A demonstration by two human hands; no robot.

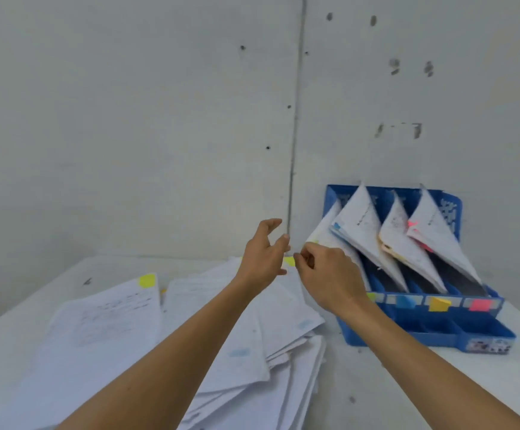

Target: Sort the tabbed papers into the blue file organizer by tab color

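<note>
Right hand (pixel 330 276) on papers (pixel 325 232) in organizer (pixel 485 335)

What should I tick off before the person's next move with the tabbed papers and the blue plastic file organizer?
1. Right hand pinches the white sheet leaning in the leftmost slot: ok.
2. Left hand is free, fingers spread, holding nothing: ok.
3. The sheet's tab matches that slot's yellow-green label: cannot tell, the wrist covers most of the label.
4. Blue plastic file organizer shows its blue label, orange label and pink label: ok.
5. Sorting finished: not ok, a loose pile of white tabbed papers lies on the white table.
</note>
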